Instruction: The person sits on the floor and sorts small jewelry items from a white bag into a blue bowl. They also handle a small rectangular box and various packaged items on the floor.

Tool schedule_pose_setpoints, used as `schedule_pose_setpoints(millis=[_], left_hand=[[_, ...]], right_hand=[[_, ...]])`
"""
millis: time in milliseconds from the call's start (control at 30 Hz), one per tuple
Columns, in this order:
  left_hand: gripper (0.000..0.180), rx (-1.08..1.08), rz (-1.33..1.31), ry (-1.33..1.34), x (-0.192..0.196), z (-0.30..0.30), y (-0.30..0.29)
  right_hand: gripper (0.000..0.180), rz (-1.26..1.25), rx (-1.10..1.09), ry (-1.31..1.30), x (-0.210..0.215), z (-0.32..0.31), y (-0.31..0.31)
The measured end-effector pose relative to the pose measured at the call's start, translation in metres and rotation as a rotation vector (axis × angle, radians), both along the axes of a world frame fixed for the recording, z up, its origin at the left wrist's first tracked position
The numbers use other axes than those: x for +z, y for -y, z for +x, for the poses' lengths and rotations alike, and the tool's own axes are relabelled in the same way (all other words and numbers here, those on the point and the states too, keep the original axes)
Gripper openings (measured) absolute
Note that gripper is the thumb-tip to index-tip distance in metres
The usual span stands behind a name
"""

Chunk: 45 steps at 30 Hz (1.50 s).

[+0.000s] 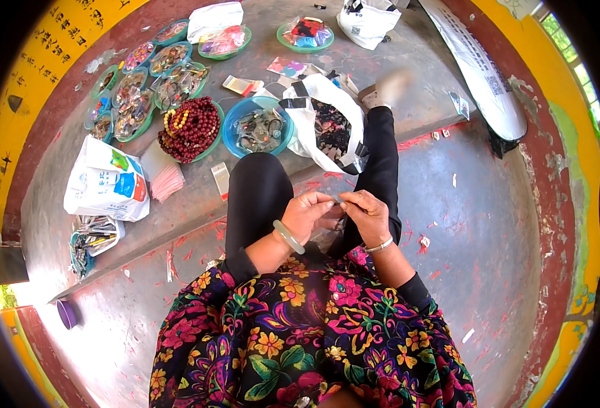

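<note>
My left hand [305, 216] and my right hand [369, 219] meet above my lap with their fingertips pinched close together. What they pinch is too small to make out; something clear or pale seems to hang just below the fingers. A pale green bangle [288, 236] circles my left wrist, and a thin light bracelet [379, 245] my right. Beyond my hands stands an open white bag [301, 136] with dark patterned cloth inside. Left of it, near my knee, a blue basin [229, 129] holds several small items in clear packets.
Dark red beads [192, 132] fill a green basin at the left. Several more basins with small packaged goods stand behind it. A white plastic bag [106, 180] sits above a tray of pens or tools [99, 231]. Pink slips [167, 182] lie beside it. A long white board [480, 71] leans at the right.
</note>
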<state>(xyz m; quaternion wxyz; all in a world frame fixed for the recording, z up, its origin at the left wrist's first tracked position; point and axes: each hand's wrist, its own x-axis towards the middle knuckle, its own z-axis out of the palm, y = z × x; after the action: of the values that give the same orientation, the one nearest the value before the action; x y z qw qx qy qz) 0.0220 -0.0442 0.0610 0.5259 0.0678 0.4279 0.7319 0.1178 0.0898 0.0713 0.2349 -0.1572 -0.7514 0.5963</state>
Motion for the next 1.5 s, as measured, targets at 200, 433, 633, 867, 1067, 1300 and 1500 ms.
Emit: schedule_pose_setpoints(millis=[200, 433, 633, 867, 1067, 1300, 1500], left_hand=[[0.016, -0.055, 0.027, 0.138, 0.003, -0.004, 0.001], [0.018, -0.088, 0.108, 0.202, 0.0, -0.008, 0.003], [0.019, -0.067, 0.117, 0.249, -0.001, -0.009, 0.003], [0.019, -0.073, 0.165, 0.294, 0.013, -0.012, 0.003], [0.017, -0.038, 0.118, 0.208, -0.001, -0.007, 0.001], [0.016, 0.108, 0.04, -0.029, -0.002, -0.005, -0.001], [0.017, 0.139, 0.012, -0.215, 0.007, 0.003, -0.005]], right_hand=[[0.021, -0.163, 0.131, -0.026, -0.007, 0.004, -0.008], [0.02, -0.117, 0.279, -0.034, -0.007, 0.005, -0.017], [0.02, 0.228, 0.298, -0.006, 0.008, 0.002, -0.02], [0.019, 0.234, 0.294, -0.034, 0.008, 0.001, -0.02], [0.017, 0.084, 0.299, 0.013, 0.004, 0.003, -0.023], [0.019, -0.464, 0.109, 0.081, 0.003, 0.003, -0.02], [0.014, -0.551, 0.073, 0.077, -0.009, -0.003, -0.008]])
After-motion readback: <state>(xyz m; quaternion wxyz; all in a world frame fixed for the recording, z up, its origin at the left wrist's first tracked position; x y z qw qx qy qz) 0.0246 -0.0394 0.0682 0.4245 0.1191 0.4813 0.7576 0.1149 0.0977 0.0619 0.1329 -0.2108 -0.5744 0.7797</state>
